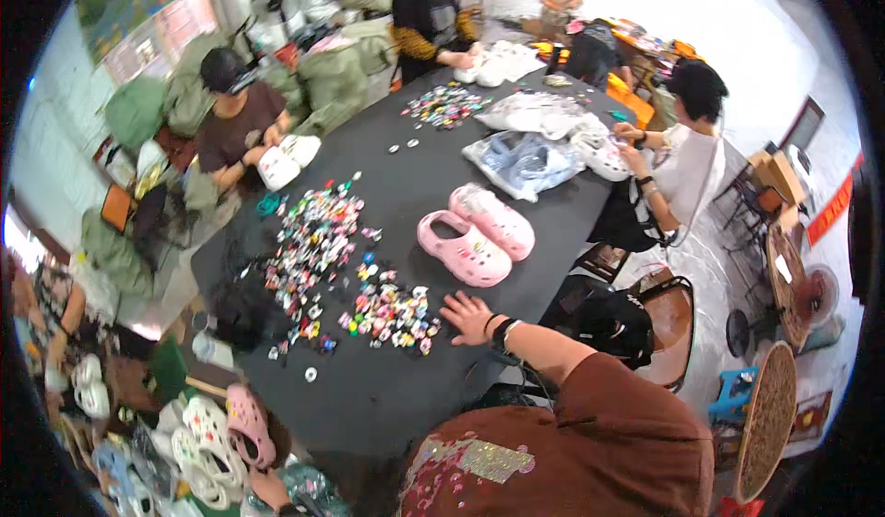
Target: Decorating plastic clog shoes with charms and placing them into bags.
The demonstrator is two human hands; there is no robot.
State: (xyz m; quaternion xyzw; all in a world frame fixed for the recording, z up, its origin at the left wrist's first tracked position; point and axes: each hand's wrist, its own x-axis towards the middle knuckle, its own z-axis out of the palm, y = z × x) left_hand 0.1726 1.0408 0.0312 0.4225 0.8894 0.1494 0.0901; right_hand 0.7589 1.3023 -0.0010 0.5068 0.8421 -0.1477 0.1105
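Observation:
Low at the left, my left hand (269,491) is closed on the lower end of a pink clog (246,417), beside a heap of other clogs. My right hand (468,319) rests on the black table (369,397) with its fingers spread and nothing in it. Just left of it lies a small pile of colourful shoe charms (396,312). A pair of pink clogs (479,249) sits beyond my right hand, with charms on the nearer one. A larger charm pile (313,236) spreads further left.
White clogs (198,448) and a blue clog (120,471) crowd the lower left. Across the table, people handle white clogs (288,162). Plastic-bagged clogs (530,162) and another charm pile (444,106) lie at the far side. A chair (664,323) stands right of the table.

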